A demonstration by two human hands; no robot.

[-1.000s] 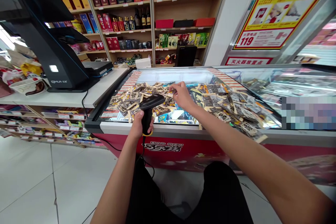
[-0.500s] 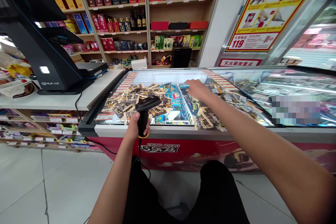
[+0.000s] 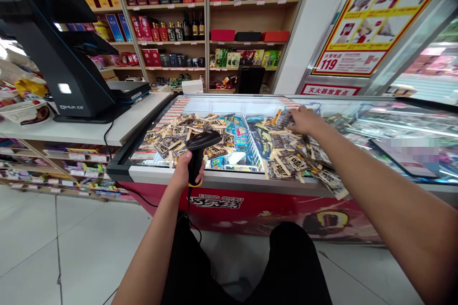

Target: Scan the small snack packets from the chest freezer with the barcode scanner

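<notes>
My left hand point(image 3: 186, 169) is wrapped round the handle of a black barcode scanner point(image 3: 203, 140), held upright over the front edge of the chest freezer point(image 3: 229, 177). Its cable hangs down in front. My right hand point(image 3: 306, 120) reaches to the far side of the right-hand pile of snack packets point(image 3: 291, 159), fingers curled on a clear snack packet point(image 3: 282, 117) there. Its fingertips are partly hidden. Another pile of snack packets point(image 3: 179, 132) lies on the glass behind the scanner. Several packets at the right overhang the freezer's front edge.
A checkout terminal point(image 3: 86, 100) stands on the white counter point(image 3: 138, 109) at left. A flat phone-like device point(image 3: 393, 157) lies on the glass at right. Shelves of boxes and bottles point(image 3: 175, 28) line the back. Blue packs point(image 3: 239, 136) show inside the freezer beside a white wire divider point(image 3: 253, 143).
My right hand has moved right, from above the wire divider to the far side of the right-hand pile. More of that pile shows now. My left hand keeps the scanner nearly still.
</notes>
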